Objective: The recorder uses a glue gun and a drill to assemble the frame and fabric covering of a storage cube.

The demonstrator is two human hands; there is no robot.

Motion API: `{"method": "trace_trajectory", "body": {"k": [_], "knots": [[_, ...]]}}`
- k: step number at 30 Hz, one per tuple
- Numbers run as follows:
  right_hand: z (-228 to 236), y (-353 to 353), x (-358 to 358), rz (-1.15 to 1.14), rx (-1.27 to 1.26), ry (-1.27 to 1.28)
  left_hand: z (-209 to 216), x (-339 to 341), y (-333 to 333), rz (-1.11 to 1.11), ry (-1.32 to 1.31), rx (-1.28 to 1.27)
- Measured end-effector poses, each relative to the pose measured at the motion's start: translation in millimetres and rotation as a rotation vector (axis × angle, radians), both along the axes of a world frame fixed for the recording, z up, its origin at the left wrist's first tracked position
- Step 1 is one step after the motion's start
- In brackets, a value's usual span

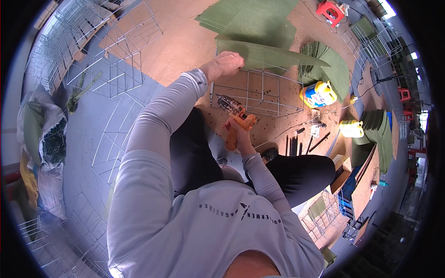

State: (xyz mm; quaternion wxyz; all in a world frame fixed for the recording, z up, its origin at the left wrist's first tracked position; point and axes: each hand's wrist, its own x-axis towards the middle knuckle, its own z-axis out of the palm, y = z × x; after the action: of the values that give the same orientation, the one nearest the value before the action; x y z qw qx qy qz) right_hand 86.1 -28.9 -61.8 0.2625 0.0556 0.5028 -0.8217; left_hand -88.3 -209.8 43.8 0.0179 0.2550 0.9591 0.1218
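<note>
My left hand [225, 64] is closed at the left end of a green sheet [273, 56], gripping its edge by the corner of a wire frame [263, 88]. The sheet stands along the frame's far side; the fingertips are partly hidden. My right hand [242, 134] is wrapped round the handle of an orange glue gun [237, 111], whose dark-stained barrel points up and left over the near left part of the frame. The nozzle is apart from the sheet. Several black glue sticks [293, 146] lie on the brown board to the right.
Flat green sheets [255, 25] lie beyond the frame, and a fanned green stack [331, 69] sits to the right. A yellow jug [319, 94] stands by the frame's right end, a second yellow jug [351, 129] farther right. More wire frames [118, 69] lie at left. A red stool [331, 13] is far off.
</note>
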Motion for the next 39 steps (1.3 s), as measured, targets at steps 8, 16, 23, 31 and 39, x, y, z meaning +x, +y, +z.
{"method": "trace_trajectory", "body": {"k": [8,16,23,31,39], "knots": [[6.7,-5.6,0.5,0.005,0.007,-0.027,-6.3,-2.5,-3.6,-0.039,0.015,0.032],[-0.5,-6.5,2.0,-0.021,-0.03,-0.077,-8.4,-3.6,-2.4,-0.04,0.015,0.022],[9.8,-4.8,2.7,-0.029,-0.06,-0.066,-6.2,-3.1,-2.9,-0.037,0.009,0.022],[0.9,-6.8,2.7,-0.018,-0.04,-0.078,-6.4,-3.0,-2.6,-0.029,0.011,0.009],[9.1,-0.3,3.9,-0.051,-0.058,-0.06,-10.3,-4.1,-4.8,-0.037,0.026,0.025]]}}
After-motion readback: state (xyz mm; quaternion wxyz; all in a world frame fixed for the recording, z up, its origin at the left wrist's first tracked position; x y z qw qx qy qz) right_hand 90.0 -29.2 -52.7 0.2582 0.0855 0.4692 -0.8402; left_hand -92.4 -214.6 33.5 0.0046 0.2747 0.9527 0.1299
